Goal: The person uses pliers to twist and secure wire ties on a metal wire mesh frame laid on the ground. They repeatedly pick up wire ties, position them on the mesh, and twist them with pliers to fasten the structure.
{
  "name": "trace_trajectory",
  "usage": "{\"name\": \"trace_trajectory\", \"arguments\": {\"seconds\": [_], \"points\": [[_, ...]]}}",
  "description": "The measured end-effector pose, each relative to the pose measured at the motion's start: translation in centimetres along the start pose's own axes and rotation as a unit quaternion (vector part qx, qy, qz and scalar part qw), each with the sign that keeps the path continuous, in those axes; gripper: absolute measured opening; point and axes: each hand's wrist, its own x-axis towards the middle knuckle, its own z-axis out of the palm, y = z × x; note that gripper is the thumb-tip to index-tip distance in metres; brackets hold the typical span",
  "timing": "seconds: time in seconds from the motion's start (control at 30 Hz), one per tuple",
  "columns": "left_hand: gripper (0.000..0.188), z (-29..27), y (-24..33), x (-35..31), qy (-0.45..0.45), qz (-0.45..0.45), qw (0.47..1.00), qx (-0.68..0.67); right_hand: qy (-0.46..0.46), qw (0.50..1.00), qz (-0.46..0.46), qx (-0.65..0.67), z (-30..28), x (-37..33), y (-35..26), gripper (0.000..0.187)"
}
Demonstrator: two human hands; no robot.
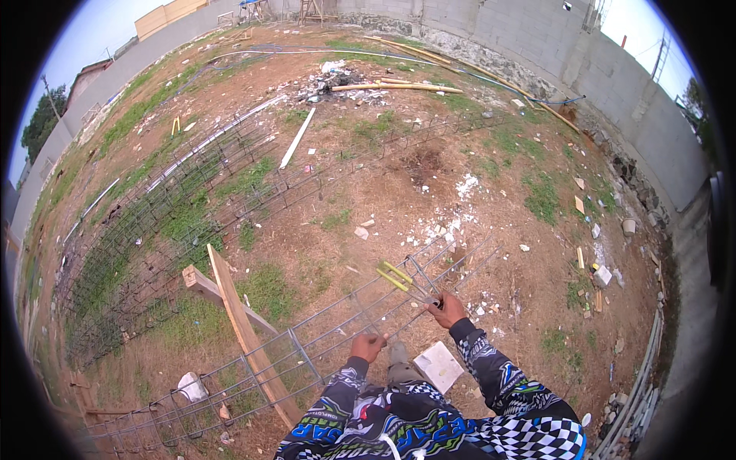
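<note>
A long cage of steel rebar [349, 310] with square stirrups runs in front of me, from the lower left to the middle. My right hand [448, 311] is closed around the metal head end of a pair of pincers at the cage's right part. The pincers' yellow handles [395, 277] point away from me, up and left over the bars. My left hand [368, 347] is closed beside the cage's near side, its fingertips pinched together. Whatever it pinches is too small to make out. A pale block [438, 366] lies on the ground between my forearms.
A wooden plank [249, 330] props the cage on the left, crossed by a shorter timber [205, 288]. More rebar cages [165, 203] lie on the grass farther left. White rubble [452, 218] and bamboo poles [399, 87] lie ahead. A grey block wall [529, 46] bounds the yard; pipes [642, 399] lie at right.
</note>
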Motion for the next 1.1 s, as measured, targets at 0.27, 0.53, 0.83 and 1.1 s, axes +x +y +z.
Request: {"name": "trace_trajectory", "arguments": {"seconds": [0.27, 0.53, 0.83, 1.1], "points": [[0.049, 0.5, 0.5, -0.3, -0.027, -0.028, 0.998, -0.042, 0.161, 0.934, -0.074, 0.312, -2.9, 1.5, 0.9, 0.024], [0.049, -0.3, 0.1, -0.6, -0.003, -0.03, 0.999, -0.035, 0.222, 0.774, -0.134, 0.577, -19.2, -1.7, -15.0, 0.035], [0.051, -0.4, 0.7, 0.0, -0.03, -0.02, 0.997, -0.063, -0.334, 0.789, 0.265, 0.443, -2.6, -7.0, -1.3, 0.045], [0.05, -0.9, 0.8, -0.4, -0.032, -0.028, 0.997, -0.06, -0.48, 0.832, 0.188, 0.206, -0.6, -8.7, -1.5, 0.08]]}}
